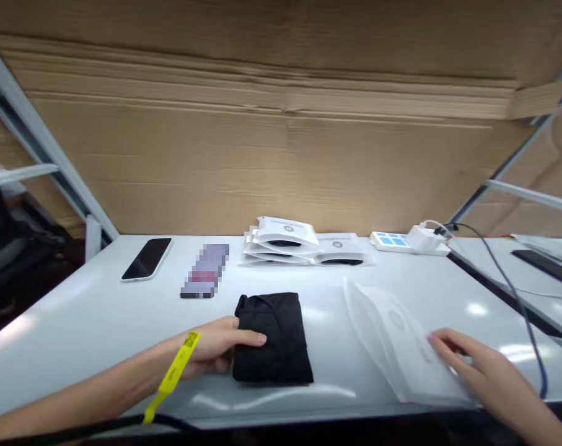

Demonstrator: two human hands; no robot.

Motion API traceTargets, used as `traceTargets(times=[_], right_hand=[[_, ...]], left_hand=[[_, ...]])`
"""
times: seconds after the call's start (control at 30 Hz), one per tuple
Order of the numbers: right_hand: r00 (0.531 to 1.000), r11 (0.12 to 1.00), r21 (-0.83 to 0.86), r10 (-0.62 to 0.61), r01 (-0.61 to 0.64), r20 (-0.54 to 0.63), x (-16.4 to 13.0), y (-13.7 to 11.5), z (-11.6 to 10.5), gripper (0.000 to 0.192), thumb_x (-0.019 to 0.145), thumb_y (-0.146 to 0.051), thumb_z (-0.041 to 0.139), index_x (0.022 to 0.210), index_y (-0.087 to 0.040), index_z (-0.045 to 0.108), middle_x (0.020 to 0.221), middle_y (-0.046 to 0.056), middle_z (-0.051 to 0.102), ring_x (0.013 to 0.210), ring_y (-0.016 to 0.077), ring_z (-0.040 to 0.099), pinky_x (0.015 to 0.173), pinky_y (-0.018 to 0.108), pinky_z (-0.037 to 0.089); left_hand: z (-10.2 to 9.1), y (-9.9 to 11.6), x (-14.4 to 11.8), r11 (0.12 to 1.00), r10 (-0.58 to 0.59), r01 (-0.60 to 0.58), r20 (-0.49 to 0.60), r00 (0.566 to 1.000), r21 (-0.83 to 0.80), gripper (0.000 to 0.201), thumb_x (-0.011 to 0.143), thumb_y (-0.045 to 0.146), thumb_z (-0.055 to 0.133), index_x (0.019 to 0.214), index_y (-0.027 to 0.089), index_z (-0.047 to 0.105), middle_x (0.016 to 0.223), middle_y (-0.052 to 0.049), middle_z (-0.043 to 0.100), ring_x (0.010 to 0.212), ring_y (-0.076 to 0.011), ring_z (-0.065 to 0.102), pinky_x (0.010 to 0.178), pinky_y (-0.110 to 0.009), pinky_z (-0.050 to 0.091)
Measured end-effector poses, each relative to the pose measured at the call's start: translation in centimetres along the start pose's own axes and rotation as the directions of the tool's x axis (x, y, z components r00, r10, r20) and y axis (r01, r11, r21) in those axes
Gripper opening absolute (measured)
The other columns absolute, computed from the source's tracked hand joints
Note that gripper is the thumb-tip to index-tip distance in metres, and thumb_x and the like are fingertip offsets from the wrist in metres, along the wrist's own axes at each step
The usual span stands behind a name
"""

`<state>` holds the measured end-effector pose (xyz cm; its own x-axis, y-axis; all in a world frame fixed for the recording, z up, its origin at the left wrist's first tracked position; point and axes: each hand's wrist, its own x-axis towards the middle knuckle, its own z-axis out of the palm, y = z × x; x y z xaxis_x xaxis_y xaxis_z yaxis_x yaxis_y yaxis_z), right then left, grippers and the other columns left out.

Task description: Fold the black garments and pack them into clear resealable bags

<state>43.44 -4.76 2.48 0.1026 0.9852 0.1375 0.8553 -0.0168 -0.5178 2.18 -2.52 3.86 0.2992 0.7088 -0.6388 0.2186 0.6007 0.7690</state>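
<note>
My left hand point(220, 347) grips the left edge of a folded black cloth point(276, 341), thumb on top and the other fingers mostly hidden beneath. The cloth is near the front of the white table point(327, 409). At the right, my right hand point(471, 365) pinches the right side of a frosted, translucent plastic bag point(401, 341) with faint print on it. The bag looks flat and is tilted, its far end apart from the cloth. A yellow band point(173, 375) circles my left wrist.
Several white packets with dark contents point(285, 241) lie stacked at the back. A phone point(148, 259) and a pixelated object point(206, 271) lie at the left. A power strip point(408, 241) with a plugged-in cable point(508, 279) stands at the back right. Cardboard point(281, 167) walls the rear.
</note>
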Motion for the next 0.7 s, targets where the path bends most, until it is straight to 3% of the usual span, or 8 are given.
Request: traceTargets(times=[0.07, 0.13, 0.23, 0.37, 0.43, 0.47, 0.57, 0.7], right_hand=[[0.997, 0.999, -0.002, 0.047, -0.047, -0.064, 0.5, 1.1, -0.9, 0.034, 0.066, -0.061, 0.053, 0.060, -0.031, 0.066, 0.068, 0.007, 0.074, 0.065, 0.0323, 0.069, 0.062, 0.045, 0.057], [0.979, 0.997, 0.012, 0.075, -0.074, -0.187, 0.7, 0.8, -1.3, 0.037, 0.064, -0.064, 0.054, 0.064, -0.029, 0.067, 0.073, 0.010, 0.075, 0.070, 0.0354, 0.069, 0.063, 0.051, 0.056], [0.939, 0.999, 0.035, 0.042, -0.032, -0.341, -0.1, -2.9, -0.2, 0.041, 0.068, -0.064, 0.055, 0.076, -0.027, 0.070, 0.084, 0.011, 0.074, 0.072, 0.0330, 0.064, 0.057, 0.048, 0.054], [0.944, 0.942, 0.144, -0.276, 0.303, -0.182, -2.4, -11.1, 4.9, 0.022, 0.086, -0.044, 0.055, 0.089, -0.027, 0.068, 0.092, 0.006, 0.071, 0.090, 0.0262, 0.064, 0.078, 0.041, 0.054], [0.898, 0.878, 0.189, -0.433, 0.441, -0.084, -3.3, -14.6, 8.2, 0.016, 0.084, -0.029, 0.061, 0.099, -0.027, 0.067, 0.100, 0.005, 0.069, 0.095, 0.0243, 0.062, 0.083, 0.040, 0.052], [0.871, 0.848, 0.200, -0.480, 0.490, -0.103, -3.6, -15.9, 9.8, 0.024, 0.077, -0.025, 0.068, 0.102, -0.026, 0.067, 0.101, 0.005, 0.069, 0.095, 0.0248, 0.062, 0.082, 0.039, 0.052], [0.857, 0.838, 0.225, -0.514, 0.498, 0.020, -4.2, -17.9, 13.4, 0.048, 0.066, -0.023, 0.079, 0.111, -0.029, 0.065, 0.116, 0.006, 0.064, 0.105, 0.0280, 0.057, 0.090, 0.042, 0.048], [0.871, 0.848, 0.258, -0.489, 0.463, 0.044, -4.5, -18.2, 15.0, 0.042, 0.065, -0.011, 0.072, 0.102, -0.028, 0.065, 0.109, 0.003, 0.065, 0.101, 0.0259, 0.057, 0.087, 0.040, 0.044]], left_hand=[[-0.8, 0.1, -0.3, 0.999, -0.016, 0.016, -0.007, 1.000, 0.043, 0.047, 0.059, 0.057, 0.079, 0.062, 0.018, 0.054, 0.047, 0.008, 0.045, 0.041, -0.0044, 0.031, 0.041, -0.019, 0.009], [-1.2, 0.2, -0.5, 0.999, -0.021, 0.020, 0.018, 1.000, 0.038, 0.052, 0.060, 0.064, 0.075, 0.065, 0.018, 0.052, 0.047, 0.008, 0.044, 0.041, -0.0046, 0.031, 0.043, -0.020, 0.006], [-1.0, 0.2, -0.6, 0.999, 0.010, -0.009, -0.015, 1.000, 0.038, 0.052, 0.061, 0.066, 0.073, 0.069, 0.019, 0.050, 0.048, 0.008, 0.046, 0.040, -0.0045, 0.033, 0.044, -0.021, 0.004], [-0.5, -0.5, 0.2, 0.994, 0.047, -0.042, -0.059, 0.997, 0.097, 0.053, 0.062, 0.066, 0.070, 0.073, 0.022, 0.043, 0.049, 0.008, 0.051, 0.036, -0.0042, 0.036, 0.042, -0.022, 0.003], [-0.4, -0.9, 0.6, 0.985, 0.067, -0.058, -0.054, 0.996, 0.160, 0.055, 0.063, 0.069, 0.067, 0.074, 0.022, 0.041, 0.049, 0.006, 0.055, 0.035, -0.0051, 0.037, 0.041, -0.023, 0.005], [-0.4, -1.2, 0.6, 0.980, 0.082, -0.071, -0.052, 0.995, 0.188, 0.055, 0.064, 0.071, 0.064, 0.074, 0.022, 0.041, 0.049, 0.006, 0.056, 0.035, -0.0054, 0.037, 0.041, -0.023, 0.007], [-0.6, -1.7, 0.3, 0.969, 0.141, -0.127, -0.055, 0.989, 0.210, 0.053, 0.070, 0.072, 0.058, 0.073, 0.021, 0.043, 0.046, 0.006, 0.053, 0.035, -0.0060, 0.035, 0.042, -0.023, 0.013], [-0.9, -1.9, -0.4, 0.974, 0.162, -0.148, -0.069, 0.984, 0.170, 0.051, 0.073, 0.071, 0.053, 0.072, 0.021, 0.043, 0.047, 0.007, 0.051, 0.038, -0.0060, 0.033, 0.045, -0.023, 0.016]])
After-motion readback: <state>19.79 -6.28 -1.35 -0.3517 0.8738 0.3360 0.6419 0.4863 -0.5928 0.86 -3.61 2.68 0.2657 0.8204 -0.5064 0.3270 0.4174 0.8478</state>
